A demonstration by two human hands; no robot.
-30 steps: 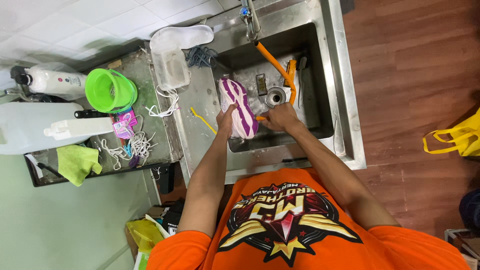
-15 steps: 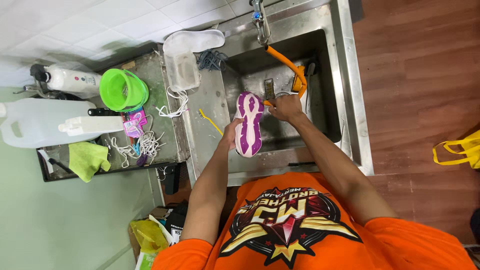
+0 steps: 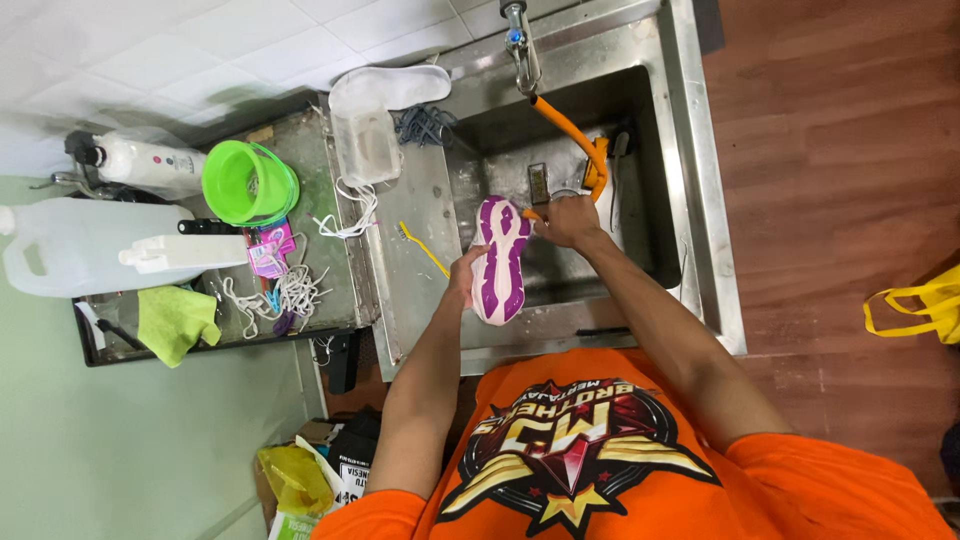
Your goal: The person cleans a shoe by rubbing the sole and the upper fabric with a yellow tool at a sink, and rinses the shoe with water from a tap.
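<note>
steel sink [image 3: 700, 200] fills the frame; over its 9 o'clock rim the left hand [image 3: 463, 272] clasps a sole-up shoe [image 3: 500, 258]. right hand [image 3: 567, 218] is closed round an orange hose [image 3: 570, 130] at 3 o'clock. wet shoe looks light, slippery; hold its sides.

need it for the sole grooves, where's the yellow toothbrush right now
In the head view the yellow toothbrush lies on the steel drainboard left of the basin, just beyond the left hand holding the shoe.
</note>
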